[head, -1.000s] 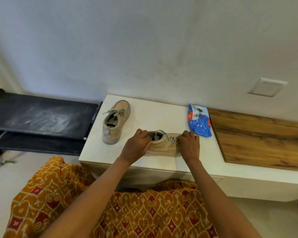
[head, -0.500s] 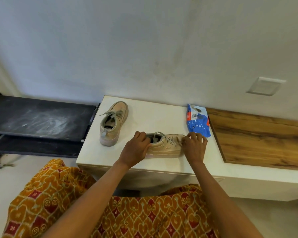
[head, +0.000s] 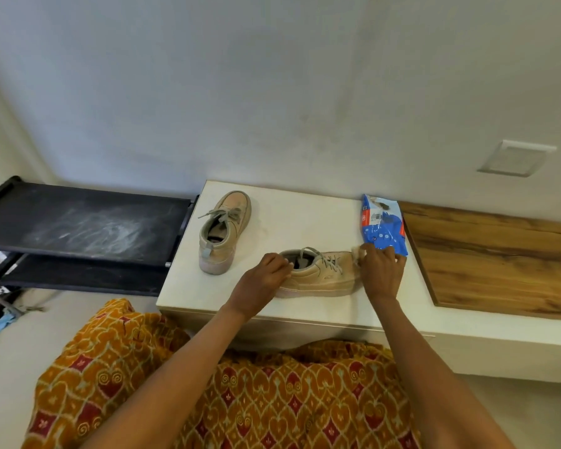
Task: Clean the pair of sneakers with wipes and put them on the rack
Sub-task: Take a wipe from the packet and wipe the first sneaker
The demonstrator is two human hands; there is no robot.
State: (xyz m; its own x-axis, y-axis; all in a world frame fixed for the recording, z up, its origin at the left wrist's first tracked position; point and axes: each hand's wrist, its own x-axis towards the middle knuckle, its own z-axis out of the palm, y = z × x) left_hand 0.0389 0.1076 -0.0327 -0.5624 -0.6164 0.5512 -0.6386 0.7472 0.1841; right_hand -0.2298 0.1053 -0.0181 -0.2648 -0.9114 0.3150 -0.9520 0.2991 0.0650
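Both forearms reach forward from the bottom of the view over a white bench top (head: 305,218), wrists low and nearly level with its front edge. The left hand (head: 263,280) curls over the heel of the near sneaker (head: 321,273), fingers bent across the collar and thumb side against the sneaker's near wall, gripping it. That sneaker stands on its sole close to the front edge, lying sideways with its toe toward the right. The right hand (head: 381,270) sits at the toe end, knuckles up, fingers bent and bunched around a small pale wipe (head: 358,252) that shows just above the toe; the fingertips reach toward the blue wipes pack (head: 382,225), though whether they touch it cannot be told. The pack lies flat at the right edge of the white top, beside a wooden panel (head: 499,257). The second sneaker (head: 224,231) stands apart near the left edge, heel toward the front, toe pointing to the wall, laces loose. Left of the bench stands a black rack (head: 88,222), its upper shelf smeared with whitish dust. A patterned orange garment (head: 240,393) fills the foreground below the arms.
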